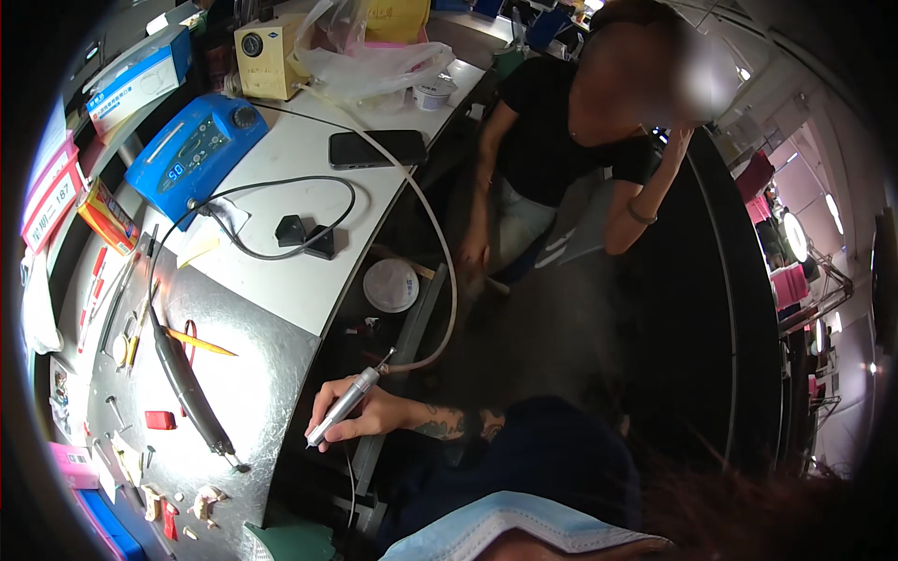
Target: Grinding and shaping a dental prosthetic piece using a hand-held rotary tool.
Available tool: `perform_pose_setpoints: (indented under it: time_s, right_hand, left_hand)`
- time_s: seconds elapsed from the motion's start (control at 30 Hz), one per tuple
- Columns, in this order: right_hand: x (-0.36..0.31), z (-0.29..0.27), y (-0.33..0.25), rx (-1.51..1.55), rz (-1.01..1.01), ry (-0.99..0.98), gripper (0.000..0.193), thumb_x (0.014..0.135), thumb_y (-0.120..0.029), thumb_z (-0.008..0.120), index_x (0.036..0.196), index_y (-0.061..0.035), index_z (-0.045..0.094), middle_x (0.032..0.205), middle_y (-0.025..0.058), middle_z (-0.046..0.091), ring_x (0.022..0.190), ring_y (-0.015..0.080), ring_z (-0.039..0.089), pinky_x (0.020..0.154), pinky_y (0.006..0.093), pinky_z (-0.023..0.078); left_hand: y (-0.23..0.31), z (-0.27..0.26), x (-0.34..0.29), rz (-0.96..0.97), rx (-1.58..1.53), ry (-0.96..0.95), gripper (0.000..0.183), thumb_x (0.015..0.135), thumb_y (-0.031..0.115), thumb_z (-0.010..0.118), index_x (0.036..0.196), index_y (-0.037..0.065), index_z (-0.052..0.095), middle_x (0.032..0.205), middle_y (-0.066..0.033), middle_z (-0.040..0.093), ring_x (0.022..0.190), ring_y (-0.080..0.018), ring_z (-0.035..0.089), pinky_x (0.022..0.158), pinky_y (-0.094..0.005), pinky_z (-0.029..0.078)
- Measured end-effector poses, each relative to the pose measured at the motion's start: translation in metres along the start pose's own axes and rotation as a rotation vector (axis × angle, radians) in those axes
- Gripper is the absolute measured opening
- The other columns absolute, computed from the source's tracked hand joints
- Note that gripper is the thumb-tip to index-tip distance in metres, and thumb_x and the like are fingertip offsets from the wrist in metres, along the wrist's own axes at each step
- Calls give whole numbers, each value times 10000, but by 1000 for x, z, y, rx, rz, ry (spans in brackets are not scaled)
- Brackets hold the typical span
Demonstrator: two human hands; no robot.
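Note:
My right hand [360, 411] is closed round a slim silver air handpiece [344, 407], held like a pen with its tip slanting down toward the lower left. A pale hose [447, 234] runs from the handpiece's back end up toward a cream box with a dial [268, 58]. The hand is just off the edge of a brightly lit metal bench top [253, 374]. On that bench, left of the hand, lies a black rotary handpiece [187, 388], its cable leading to a blue control unit [196, 154]. My left hand is out of view.
An orange pencil [201, 342], a red block [160, 420] and several small pale pieces [207, 502] lie on the bench. Beyond are a black phone [377, 149], dark plugs [305, 236] and a plastic bag [369, 70]. Another person [571, 140] sits across, head propped on a hand.

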State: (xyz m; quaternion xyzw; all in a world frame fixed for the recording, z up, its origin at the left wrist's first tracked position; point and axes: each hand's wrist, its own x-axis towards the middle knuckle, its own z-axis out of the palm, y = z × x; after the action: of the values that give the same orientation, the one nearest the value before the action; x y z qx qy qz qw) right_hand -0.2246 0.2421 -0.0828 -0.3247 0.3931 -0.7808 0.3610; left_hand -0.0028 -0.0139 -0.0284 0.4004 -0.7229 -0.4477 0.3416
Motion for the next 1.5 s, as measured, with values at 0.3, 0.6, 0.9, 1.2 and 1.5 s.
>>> perform_pose_setpoints:
  time_s: [0.3, 0.6, 0.9, 1.2, 1.5]
  right_hand:
    - [-1, 1, 2, -8, -56, 3, 181, 885, -72, 693, 1014, 1, 588, 959, 129, 690, 847, 177, 702, 748, 285, 554]
    - [59, 61, -32, -175, -511, -184, 204, 856, -169, 748, 971, -26, 657, 899, 82, 659, 802, 175, 633, 673, 313, 492]
    - [115, 149, 5, 180, -244, -274, 251, 860, -145, 731, 995, -11, 567, 950, 74, 637, 920, 155, 616, 797, 311, 487]
    - [108, 146, 27, -27, -370, -291, 222, 828, -66, 719, 977, -6, 565, 923, 85, 658, 872, 166, 641, 806, 298, 499]
    - [108, 140, 17, -124, -482, -302, 219, 841, -88, 729, 981, -12, 579, 945, 103, 663, 873, 186, 658, 780, 296, 509]
  left_hand:
    - [-1, -12, -3, -7, 41, 19, 273, 877, 66, 687, 1103, -41, 578, 1018, -143, 647, 891, -203, 625, 766, -299, 529]
    - [3, -15, -1, 41, 78, -11, 293, 871, 82, 702, 1106, -43, 580, 1021, -147, 653, 887, -207, 628, 756, -300, 531]
    - [-16, -26, 4, 307, 364, -131, 315, 864, 97, 717, 1109, -45, 581, 1023, -152, 658, 883, -210, 631, 745, -301, 532]
    - [-9, -25, -1, 64, -41, -123, 297, 871, 123, 714, 1070, -52, 579, 1007, -173, 658, 866, -236, 618, 768, -347, 520]
    - [-10, -23, -2, 316, -12, -143, 151, 940, 21, 607, 1072, -54, 601, 991, -108, 635, 919, -157, 615, 866, -286, 493]
